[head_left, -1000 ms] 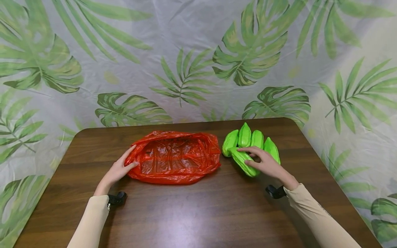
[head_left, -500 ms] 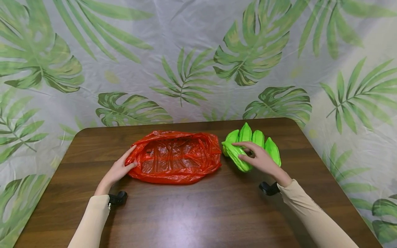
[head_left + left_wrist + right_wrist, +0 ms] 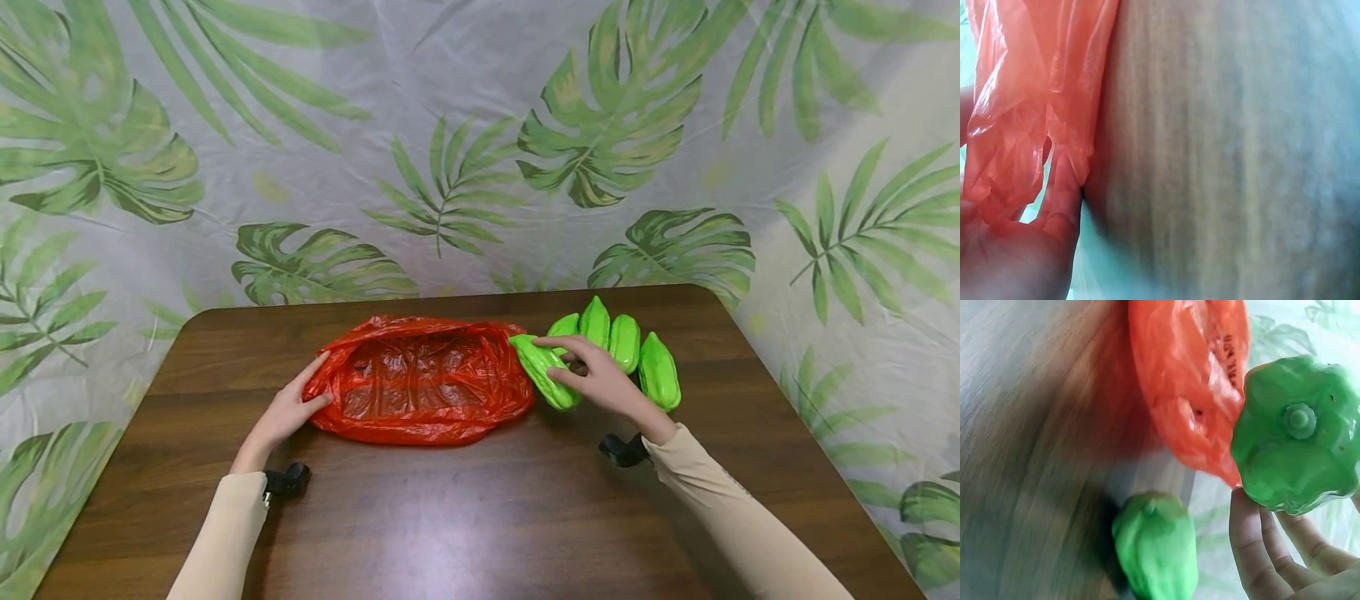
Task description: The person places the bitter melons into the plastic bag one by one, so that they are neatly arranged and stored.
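The vegetable (image 3: 550, 382) in the right hand (image 3: 603, 385) is coloured bright green, as are the vegetables (image 3: 625, 343) beside that grip. The bag (image 3: 420, 432) in the left hand (image 3: 281, 414) is red, printed in black. Beneath, the table (image 3: 450, 517) is streaked brown; beyond, the pale cloth (image 3: 442, 50) is patterned with green leaves (image 3: 330, 271).

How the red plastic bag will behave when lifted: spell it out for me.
The red plastic bag will probably be floppy, since its thin sides are creased all over. It is likely light for its size: it looks translucent and nothing shows inside. It may also droop if lifted only by the end that the left hand holds.
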`<state>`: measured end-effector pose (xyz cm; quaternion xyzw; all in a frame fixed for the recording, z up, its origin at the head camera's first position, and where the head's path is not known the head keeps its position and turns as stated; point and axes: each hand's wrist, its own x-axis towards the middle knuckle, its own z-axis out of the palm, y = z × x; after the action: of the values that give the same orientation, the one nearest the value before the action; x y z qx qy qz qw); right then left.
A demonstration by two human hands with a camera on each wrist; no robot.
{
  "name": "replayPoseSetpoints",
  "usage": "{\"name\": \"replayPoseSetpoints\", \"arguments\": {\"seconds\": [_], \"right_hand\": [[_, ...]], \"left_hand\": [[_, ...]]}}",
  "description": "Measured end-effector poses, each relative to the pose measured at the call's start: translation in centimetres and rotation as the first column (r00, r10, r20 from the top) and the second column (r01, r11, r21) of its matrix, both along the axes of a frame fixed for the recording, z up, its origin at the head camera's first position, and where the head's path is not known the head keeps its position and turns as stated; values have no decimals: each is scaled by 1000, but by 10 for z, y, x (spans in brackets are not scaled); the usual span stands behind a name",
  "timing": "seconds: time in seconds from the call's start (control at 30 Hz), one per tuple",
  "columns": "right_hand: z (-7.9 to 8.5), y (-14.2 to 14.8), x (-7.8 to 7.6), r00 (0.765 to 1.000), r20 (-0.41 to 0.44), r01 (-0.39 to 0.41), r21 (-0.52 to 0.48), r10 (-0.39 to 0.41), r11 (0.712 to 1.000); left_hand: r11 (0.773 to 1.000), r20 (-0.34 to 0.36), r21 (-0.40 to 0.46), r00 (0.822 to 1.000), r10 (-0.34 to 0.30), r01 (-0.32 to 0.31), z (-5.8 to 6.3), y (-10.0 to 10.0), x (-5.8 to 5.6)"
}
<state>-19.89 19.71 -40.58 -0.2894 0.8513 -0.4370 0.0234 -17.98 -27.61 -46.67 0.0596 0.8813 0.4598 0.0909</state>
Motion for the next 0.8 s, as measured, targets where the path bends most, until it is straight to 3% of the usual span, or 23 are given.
{"name": "replayPoseSetpoints", "arguments": {"seconds": [0.8], "right_hand": [[-14, -76, -11, 999, -13, -53, -20, 53, 998]], "left_hand": [[1000, 18, 5, 1000, -4, 4, -2, 0, 2]]}}
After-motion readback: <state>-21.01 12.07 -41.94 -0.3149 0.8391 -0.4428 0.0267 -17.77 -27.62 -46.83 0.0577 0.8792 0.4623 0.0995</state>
